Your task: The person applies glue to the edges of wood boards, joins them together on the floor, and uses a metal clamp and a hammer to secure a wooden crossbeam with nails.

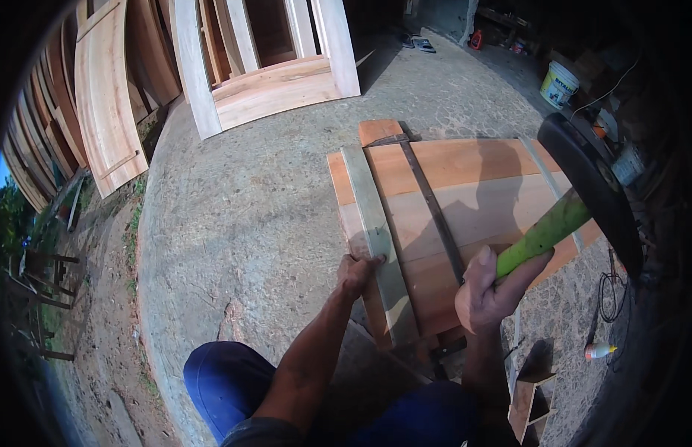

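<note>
My right hand (495,290) is closed around the green handle of a hammer (547,232), raised above the work with its large black head at the upper right. Below it lies a wooden panel (443,216) made of joined reddish and pale boards. A pale batten (378,238) crosses the panel near its left end. My left hand (359,274) grips the panel's left edge, thumb resting on the batten. A dark metal bar clamp (431,201) spans the panel, with a wood block (379,132) at its far end. Another thin strip (541,160) crosses farther right, partly behind the hammer.
A wooden frame (279,93) and several planks (111,97) lean at the back left. A white bucket (560,84) stands at the back right. A small bottle (600,351), a coiled cable (611,298) and a wooden piece (523,406) lie on the concrete floor (226,201) at right.
</note>
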Motion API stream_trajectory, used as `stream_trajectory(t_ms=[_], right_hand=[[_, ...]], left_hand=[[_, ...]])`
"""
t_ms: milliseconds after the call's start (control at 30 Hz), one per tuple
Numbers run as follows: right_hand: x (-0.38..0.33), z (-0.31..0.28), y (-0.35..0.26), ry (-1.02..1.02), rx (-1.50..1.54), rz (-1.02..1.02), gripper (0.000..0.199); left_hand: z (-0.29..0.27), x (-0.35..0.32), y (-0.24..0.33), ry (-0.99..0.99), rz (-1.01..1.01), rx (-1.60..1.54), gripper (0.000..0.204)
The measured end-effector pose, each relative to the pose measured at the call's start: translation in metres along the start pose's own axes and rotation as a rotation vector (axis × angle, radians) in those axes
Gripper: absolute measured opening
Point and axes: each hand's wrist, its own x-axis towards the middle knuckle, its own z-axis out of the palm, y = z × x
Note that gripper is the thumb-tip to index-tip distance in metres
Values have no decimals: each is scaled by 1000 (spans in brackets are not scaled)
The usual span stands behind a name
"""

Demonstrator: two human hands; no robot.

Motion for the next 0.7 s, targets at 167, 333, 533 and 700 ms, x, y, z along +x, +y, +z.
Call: stream_trajectory(t_ms=[167,333,533,700], right_hand=[[-45,19,27,-1096,-393,272,60],[-25,19,12,-650,-177,129,67],[-51,5,25,-501,-26,314,56],[-40,19,33,-892,-205,268,55]], left_hand=[[8,13,-2,6,8,24,36],[12,12,-4,77,82,75,38],[18,-12,11,67,22,90,37],[11,7,-26,74,238,74,44]])
